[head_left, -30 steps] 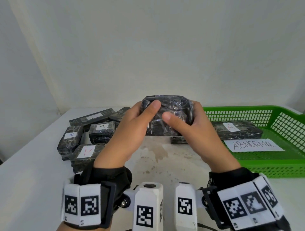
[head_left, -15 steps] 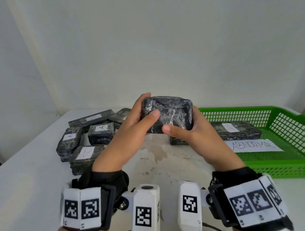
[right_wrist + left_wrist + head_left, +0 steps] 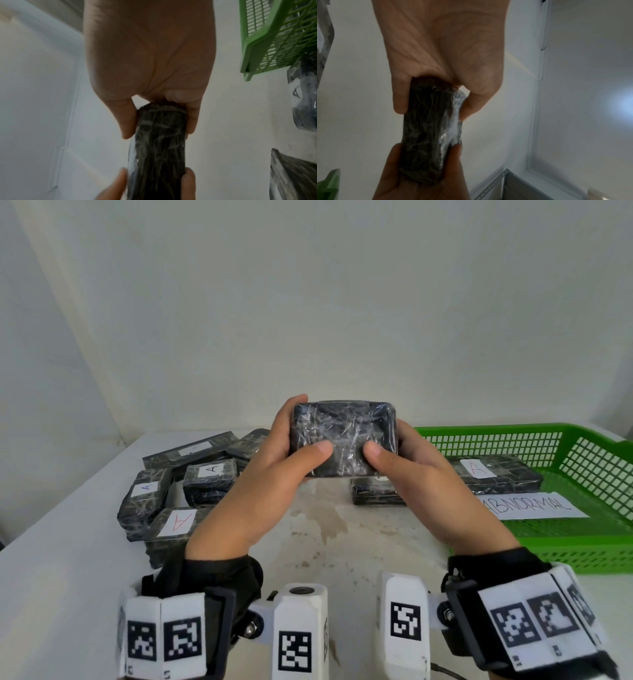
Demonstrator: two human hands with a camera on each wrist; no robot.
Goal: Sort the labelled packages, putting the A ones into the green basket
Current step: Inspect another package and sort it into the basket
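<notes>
A pale wall rises behind the white, stained surface, and I take the green basket as my landmark. To the left of it and above the surface, both my hands grip one dark, film-wrapped package: my left hand curls round its far end from the basket, my right hand round the near end, thumbs pressed on the face turned toward me. That face shows no label, so I cannot tell whether this one is an A.

The main risk, as I judge it, is sorting it wrongly if I drop it into the basket without finding the label. The shiny wrap looks slippery, so turning it could let it slide out and fall. Inside the basket lie a package marked A and a paper sheet reading ABNORMAL. Well left of the basket sits a heap of packages, several showing an A; a careless swing could knock them about.
</notes>
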